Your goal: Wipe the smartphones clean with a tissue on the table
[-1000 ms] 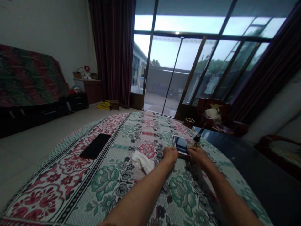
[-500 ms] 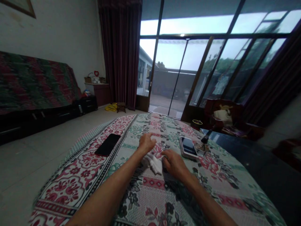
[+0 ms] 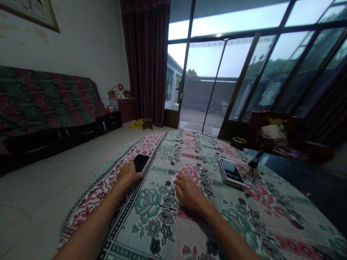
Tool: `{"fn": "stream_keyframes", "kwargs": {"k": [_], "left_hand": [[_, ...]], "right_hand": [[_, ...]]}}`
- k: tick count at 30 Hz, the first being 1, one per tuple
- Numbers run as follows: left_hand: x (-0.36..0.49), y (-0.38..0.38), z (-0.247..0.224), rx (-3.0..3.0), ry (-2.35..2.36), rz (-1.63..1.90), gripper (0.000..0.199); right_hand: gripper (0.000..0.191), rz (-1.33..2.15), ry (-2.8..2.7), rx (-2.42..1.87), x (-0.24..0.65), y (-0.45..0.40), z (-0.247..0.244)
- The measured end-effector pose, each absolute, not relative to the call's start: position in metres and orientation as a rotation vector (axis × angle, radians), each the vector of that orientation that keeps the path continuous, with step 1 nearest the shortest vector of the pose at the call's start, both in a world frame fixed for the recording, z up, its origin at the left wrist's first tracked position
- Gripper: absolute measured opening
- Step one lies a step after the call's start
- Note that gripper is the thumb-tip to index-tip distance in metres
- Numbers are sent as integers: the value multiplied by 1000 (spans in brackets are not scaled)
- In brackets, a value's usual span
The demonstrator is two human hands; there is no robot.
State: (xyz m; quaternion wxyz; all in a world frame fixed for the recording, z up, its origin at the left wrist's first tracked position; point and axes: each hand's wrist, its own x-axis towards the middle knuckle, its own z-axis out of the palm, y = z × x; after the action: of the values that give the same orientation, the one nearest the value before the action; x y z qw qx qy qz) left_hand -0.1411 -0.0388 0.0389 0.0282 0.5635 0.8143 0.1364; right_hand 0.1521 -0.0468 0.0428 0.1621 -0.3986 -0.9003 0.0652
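Observation:
My left hand (image 3: pixel 127 176) lies over the near end of a black phone (image 3: pixel 141 162) on the patterned tablecloth (image 3: pixel 148 204). Its thumb is spread along the phone's right side, while the other fingers reach toward the left side. My right hand (image 3: pixel 188 191) rests on the cloth near the middle, fingers curled and pressed together. What lies beneath its palm is hidden, and the white crumpled cloth cannot be made out. To the right of that hand is a white-edged device (image 3: pixel 231 172) with a dark screen.
A clear, crumpled item (image 3: pixel 249 174) and a black object (image 3: pixel 256 159) lie beyond the device. A dark, glossy surface (image 3: pixel 287 173) adjoins the table at the right. Behind it stands a reddish-brown chair (image 3: pixel 257 124). Glass doors and a dark curtain (image 3: pixel 148 68) are ahead.
My left hand has moved left, from beside the white cloth to the black phone. My right hand stays near the middle, and the white cloth has dropped out of sight. The view has shifted left.

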Motion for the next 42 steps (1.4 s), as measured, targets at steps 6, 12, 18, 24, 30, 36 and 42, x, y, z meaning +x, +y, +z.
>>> {"fn": "stream_keyframes", "kwargs": {"k": [6, 12, 18, 24, 30, 36, 42], "left_hand": [[-109, -31, 49, 1815, 2484, 399, 52], [-30, -29, 51, 2014, 2222, 521, 45], [33, -43, 34, 2113, 1979, 719, 56], [23, -55, 19, 2138, 1947, 705, 76], [9, -57, 1, 2205, 1929, 873, 68], [7, -58, -4, 2249, 1861, 961, 64], [5, -58, -6, 2254, 1827, 939, 70]], "right_hand": [[19, 300, -2398, -1097, 149, -47, 25], [27, 271, -2176, -1145, 166, -19, 9], [25, 122, -1794, -1156, 200, 7, 17], [27, 48, -1949, -1095, 193, 7, 4], [23, 16, -2255, -1282, 182, 0, 16], [22, 72, -2430, -1134, 176, -43, 28], [23, 49, -2453, -1249, 176, -20, 31]]}}
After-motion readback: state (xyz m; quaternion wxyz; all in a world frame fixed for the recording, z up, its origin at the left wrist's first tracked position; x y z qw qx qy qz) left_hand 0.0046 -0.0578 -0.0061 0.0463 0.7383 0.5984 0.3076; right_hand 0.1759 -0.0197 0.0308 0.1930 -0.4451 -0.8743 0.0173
